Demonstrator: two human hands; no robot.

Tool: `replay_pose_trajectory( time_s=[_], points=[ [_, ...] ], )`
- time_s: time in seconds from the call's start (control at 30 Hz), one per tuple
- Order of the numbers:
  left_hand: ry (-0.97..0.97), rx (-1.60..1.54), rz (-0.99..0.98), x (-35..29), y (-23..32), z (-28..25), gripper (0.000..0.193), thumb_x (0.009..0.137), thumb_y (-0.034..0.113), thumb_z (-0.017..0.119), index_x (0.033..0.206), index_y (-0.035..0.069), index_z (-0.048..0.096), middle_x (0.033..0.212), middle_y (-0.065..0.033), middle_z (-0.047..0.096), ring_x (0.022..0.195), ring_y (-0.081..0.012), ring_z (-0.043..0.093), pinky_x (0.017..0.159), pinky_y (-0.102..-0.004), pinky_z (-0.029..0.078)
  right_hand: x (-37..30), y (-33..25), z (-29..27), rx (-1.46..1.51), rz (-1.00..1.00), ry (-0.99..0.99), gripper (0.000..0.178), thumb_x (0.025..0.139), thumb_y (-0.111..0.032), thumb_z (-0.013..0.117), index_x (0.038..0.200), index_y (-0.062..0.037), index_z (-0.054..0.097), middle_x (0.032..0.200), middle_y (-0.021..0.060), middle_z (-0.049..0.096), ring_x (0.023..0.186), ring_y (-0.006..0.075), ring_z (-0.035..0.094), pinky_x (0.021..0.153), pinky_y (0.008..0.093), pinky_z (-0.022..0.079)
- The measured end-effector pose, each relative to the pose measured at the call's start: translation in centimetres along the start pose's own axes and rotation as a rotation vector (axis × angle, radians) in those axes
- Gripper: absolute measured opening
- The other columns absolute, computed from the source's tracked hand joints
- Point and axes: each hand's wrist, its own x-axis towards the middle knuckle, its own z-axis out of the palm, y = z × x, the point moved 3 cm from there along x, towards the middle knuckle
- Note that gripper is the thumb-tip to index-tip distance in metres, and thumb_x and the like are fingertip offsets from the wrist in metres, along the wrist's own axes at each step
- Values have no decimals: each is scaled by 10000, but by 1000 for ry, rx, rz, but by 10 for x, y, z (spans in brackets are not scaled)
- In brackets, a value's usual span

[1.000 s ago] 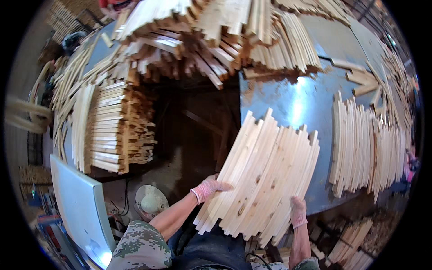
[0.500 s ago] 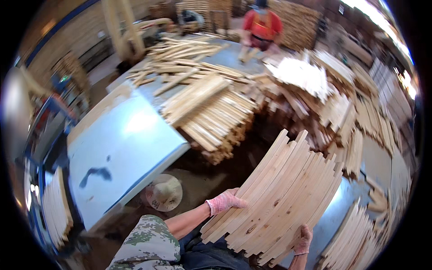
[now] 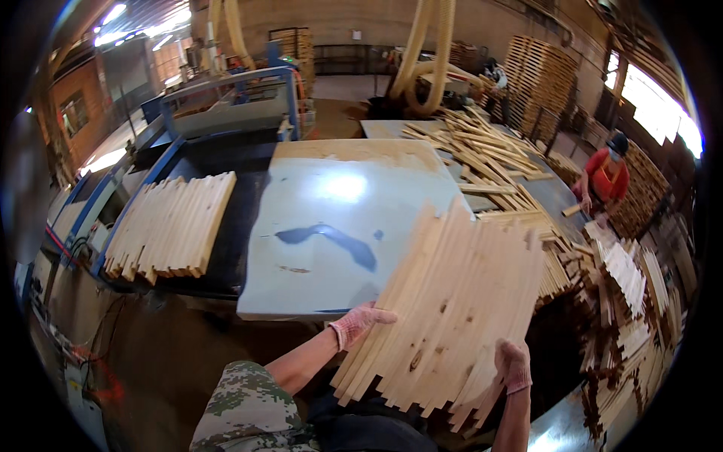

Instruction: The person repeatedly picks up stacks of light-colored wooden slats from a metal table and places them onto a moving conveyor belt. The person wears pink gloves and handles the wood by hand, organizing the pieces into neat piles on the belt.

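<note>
Between my two gloved hands I carry a row of wooden strips [image 3: 456, 316], pressed side by side with uneven ends. My left hand [image 3: 361, 324], in a pink knit glove, grips the row's left edge, its thumb on top. At the right edge my right hand [image 3: 514, 365] is closed on the outermost strips; its fingers beneath are hidden. The far end of the row overlaps the right side of a pale, light blue tabletop [image 3: 301, 203] with a dark blue smear. Left of that tabletop, another row of strips [image 3: 177, 226] lies on a black conveyor belt [image 3: 252, 162].
Loose wooden sticks [image 3: 493, 154] are heaped on a table beyond the tabletop. A person in red [image 3: 606, 181] stands at the far right, near stacked wood [image 3: 625, 279]. A blue machine frame [image 3: 226, 75] spans the belt; thick hoses [image 3: 425, 60] hang at the back.
My view has swung left, bringing the conveyor belt and tabletop toward the middle. The held strips now reach over the tabletop's right side. Both hands keep their grip.
</note>
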Motion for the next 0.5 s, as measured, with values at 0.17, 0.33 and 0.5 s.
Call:
replay_pose_trajectory(
  time_s=[0.17, 0.33, 0.5],
  points=[
    [250, -191, -77, -56, 11, -130, 669, 911, 311, 859, 1449, -9, 621, 1277, -179, 760, 1111, -322, 765, 988, -505, 633, 67, 41, 155, -91, 199, -185, 69, 934, -44, 736, 938, 23, 749, 861, 26, 722, 773, 151, 706, 782, 301, 600],
    [478, -19, -42, -72, 45, -217, 877, 939, 530, 825, 1529, -59, 553, 1454, -219, 666, 1246, -313, 693, 1064, -435, 570, 128, 90, 246, -295, 263, -243, 375, 918, -59, 774, 1237, 108, 670, 1040, 153, 760, 892, 267, 762, 866, 426, 651],
    [747, 210, 175, -72, 96, -267, 946, 943, 608, 787, 1560, -54, 515, 1463, -232, 662, 1331, -343, 662, 1111, -459, 545, 177, 103, 329, -311, 333, -346, 491, 919, -34, 777, 1349, 93, 576, 1116, 209, 739, 913, 315, 767, 829, 479, 672]
  ],
)
